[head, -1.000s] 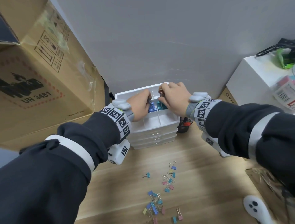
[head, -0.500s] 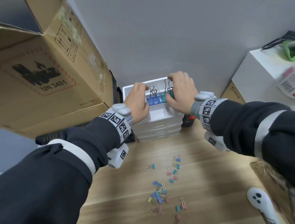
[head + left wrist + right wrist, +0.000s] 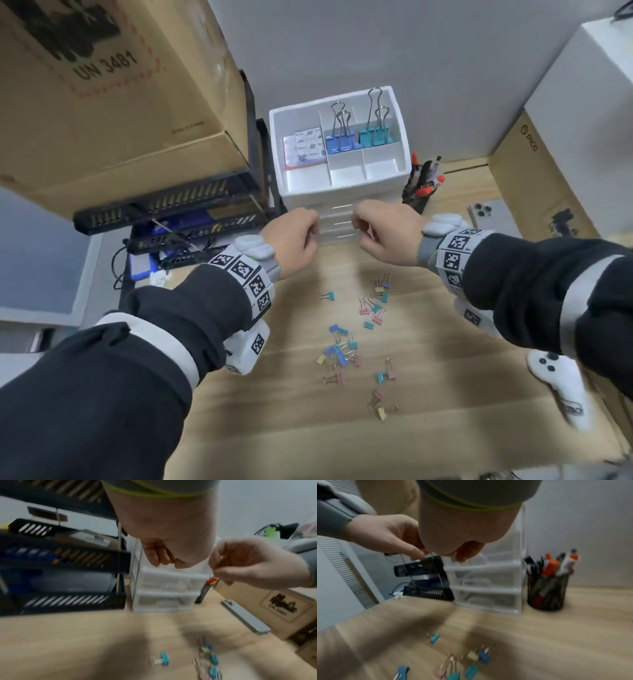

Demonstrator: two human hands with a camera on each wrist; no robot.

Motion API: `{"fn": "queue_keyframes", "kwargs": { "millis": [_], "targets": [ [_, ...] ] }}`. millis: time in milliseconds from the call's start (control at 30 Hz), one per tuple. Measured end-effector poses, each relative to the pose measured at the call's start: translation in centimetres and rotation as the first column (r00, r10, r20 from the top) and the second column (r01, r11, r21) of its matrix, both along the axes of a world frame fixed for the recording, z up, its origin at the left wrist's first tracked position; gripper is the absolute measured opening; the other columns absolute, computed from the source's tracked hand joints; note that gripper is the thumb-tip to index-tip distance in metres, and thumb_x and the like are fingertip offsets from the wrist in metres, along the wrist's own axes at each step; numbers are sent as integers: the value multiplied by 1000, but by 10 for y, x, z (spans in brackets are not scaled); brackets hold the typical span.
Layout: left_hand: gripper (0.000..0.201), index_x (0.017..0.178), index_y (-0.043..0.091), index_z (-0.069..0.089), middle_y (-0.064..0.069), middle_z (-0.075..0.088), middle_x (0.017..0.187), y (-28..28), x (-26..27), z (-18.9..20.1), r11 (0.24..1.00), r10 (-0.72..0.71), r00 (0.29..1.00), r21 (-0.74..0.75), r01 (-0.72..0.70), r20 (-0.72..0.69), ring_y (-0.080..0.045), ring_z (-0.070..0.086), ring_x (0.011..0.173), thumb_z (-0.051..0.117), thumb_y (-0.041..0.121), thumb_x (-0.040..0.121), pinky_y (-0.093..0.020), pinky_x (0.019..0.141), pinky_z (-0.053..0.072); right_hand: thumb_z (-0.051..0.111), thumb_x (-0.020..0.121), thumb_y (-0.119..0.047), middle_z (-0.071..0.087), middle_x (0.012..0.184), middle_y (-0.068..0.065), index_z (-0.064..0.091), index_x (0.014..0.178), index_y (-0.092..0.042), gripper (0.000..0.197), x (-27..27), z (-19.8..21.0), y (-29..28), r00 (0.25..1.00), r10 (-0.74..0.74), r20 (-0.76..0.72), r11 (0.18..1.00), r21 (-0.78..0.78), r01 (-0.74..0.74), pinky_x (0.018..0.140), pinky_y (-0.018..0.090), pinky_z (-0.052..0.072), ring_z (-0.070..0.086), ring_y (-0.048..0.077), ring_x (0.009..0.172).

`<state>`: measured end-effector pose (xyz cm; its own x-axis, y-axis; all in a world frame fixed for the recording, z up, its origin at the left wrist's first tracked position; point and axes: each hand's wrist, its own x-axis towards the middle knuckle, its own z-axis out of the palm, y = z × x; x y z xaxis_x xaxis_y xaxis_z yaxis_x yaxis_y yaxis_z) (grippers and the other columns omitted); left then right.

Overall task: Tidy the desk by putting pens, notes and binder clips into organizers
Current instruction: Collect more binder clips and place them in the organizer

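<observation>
A white drawer organizer point(image 3: 342, 190) stands against the wall. Its top tray holds sticky notes point(image 3: 305, 147), large blue binder clips point(image 3: 339, 142) and large teal binder clips point(image 3: 375, 135), each in a separate compartment. My left hand point(image 3: 294, 238) and right hand point(image 3: 383, 236) hover in front of the drawers, a little apart, with fingers curled and nothing in them. The wrist views show the same curled, empty left hand point(image 3: 159, 555) and right hand point(image 3: 462, 547). Several small coloured binder clips point(image 3: 346, 346) lie scattered on the wooden desk point(image 3: 445, 428) below the hands.
A black mesh pen cup point(image 3: 419, 192) full of pens stands right of the organizer, with a phone point(image 3: 486, 214) beside it. A black letter-tray rack point(image 3: 171, 212) under a big cardboard box point(image 3: 102, 85) fills the left. A white controller point(image 3: 561, 387) lies at the right front.
Both hands have let go of the large clips in the top tray and pulled back toward me, down in front of the drawers. The head view has tilted downward.
</observation>
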<state>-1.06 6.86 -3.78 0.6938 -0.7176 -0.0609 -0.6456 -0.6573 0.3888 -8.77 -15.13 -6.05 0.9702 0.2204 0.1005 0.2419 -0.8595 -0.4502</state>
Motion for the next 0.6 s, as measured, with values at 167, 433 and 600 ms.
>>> {"fn": "queue_keyframes", "kwargs": {
  "millis": [167,433,600],
  "targets": [
    [14,93,12,60,2,57,85,28,-28,-57,992,40,992,125,-25,-118,-21,52,77,54,7,81,-31,65,39,64,82,-8,66,87,0,64,88,-15,10,-40,-75,-6,924,-181,-338,983,-56,173,65,31,46,63,27,82],
    [22,105,13,65,-4,59,104,32,-50,-125,990,33,982,138,-7,-187,-22,55,95,58,8,85,-28,73,37,65,83,-11,67,105,2,74,98,-15,18,-76,-137,4,908,-185,-375,981,-20,191,73,32,48,64,27,93],
    [32,120,22,65,-3,55,112,10,-56,-147,990,12,984,141,14,-178,-22,47,104,61,15,88,-36,82,45,65,82,-16,64,105,3,76,99,-15,21,-79,-145,7,922,-179,-345,984,-50,172,69,32,47,64,29,89]
  ]
}}
